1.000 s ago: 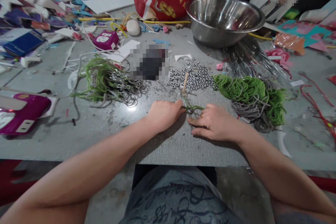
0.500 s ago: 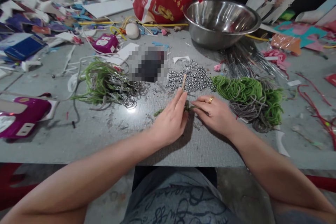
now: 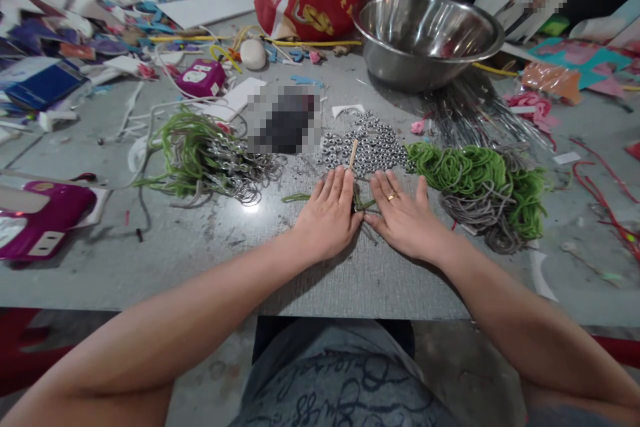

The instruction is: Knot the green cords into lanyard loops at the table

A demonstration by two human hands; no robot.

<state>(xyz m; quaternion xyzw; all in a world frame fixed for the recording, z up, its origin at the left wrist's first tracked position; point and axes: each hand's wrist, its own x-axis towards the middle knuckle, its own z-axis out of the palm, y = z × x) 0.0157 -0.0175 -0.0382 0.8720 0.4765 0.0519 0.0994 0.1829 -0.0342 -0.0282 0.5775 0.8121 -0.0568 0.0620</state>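
My left hand [image 3: 330,217] lies flat with its fingers stretched forward, over a green cord [image 3: 295,198] whose loop pokes out on its left. A thin wooden stick [image 3: 353,153] rises past its index fingertip; its lower end is hidden. My right hand [image 3: 403,213], with a ring, rests flat beside it, thumb turned inward and fingers spread. In the gap between the hands, pieces of green cord [image 3: 367,205] show, partly covered by the thumbs. Beyond the fingertips lies a spread of shiny silver beads [image 3: 377,147].
Green and grey cord bundles lie right [image 3: 475,180] and left [image 3: 185,153], the left one with metal pieces. A steel bowl [image 3: 425,67] and red bag [image 3: 310,0] stand behind. Purple devices [image 3: 45,220] and scraps [image 3: 50,33] cover the left side.
Both hands have flattened from pinching postures. The right hand's fingers have straightened and spread forward, and more green cord shows left of the left hand.
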